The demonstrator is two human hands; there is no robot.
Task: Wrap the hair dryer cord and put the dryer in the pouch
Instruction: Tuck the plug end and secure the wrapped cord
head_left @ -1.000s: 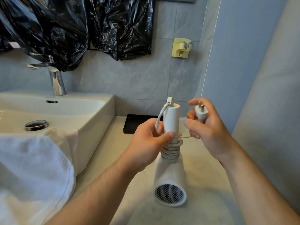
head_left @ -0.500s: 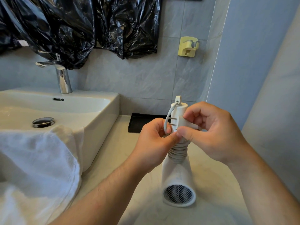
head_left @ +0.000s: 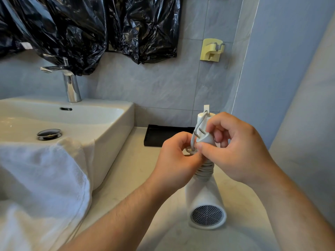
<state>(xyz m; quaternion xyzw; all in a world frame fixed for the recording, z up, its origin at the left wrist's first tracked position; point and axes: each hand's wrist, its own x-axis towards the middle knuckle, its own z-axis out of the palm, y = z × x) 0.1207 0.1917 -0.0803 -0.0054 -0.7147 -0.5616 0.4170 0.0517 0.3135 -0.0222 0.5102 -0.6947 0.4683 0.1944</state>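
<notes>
**Handling.** Hair dryer (head_left: 205, 194): hard white plastic shell, judged light and rigid, and smooth enough to slip. It is best held round the handle, where the wound cord adds grip, not by the grille end. Cord (head_left: 204, 169): pale grey, flexible but probably springy, so the turns may loosen if the free end is released. Plug (head_left: 204, 139): small and stiff, with two bare metal pins. Hold it by the body.

**Appearance, position.** The dryer body rests on the pale desk (head_left: 126, 178) at lower centre-right of the frame. Its honeycomb grille faces the camera and the handle stands upright. The cord lies in tight turns round the lower handle.

**Hands.** The left hand (head_left: 174, 165) is curled round the handle just above the coil, fingers at a short loop of cord. The right hand (head_left: 235, 151) pinches the plug between thumb and fingers, against the handle.

**Judgement.** Wrapping is nearly finished, and the plug end needs securing. The pouch is not in view.

**Surroundings.** Sink (head_left: 112, 124) and white towel (head_left: 45, 178) at left, black tray (head_left: 163, 134) behind the hands.
</notes>
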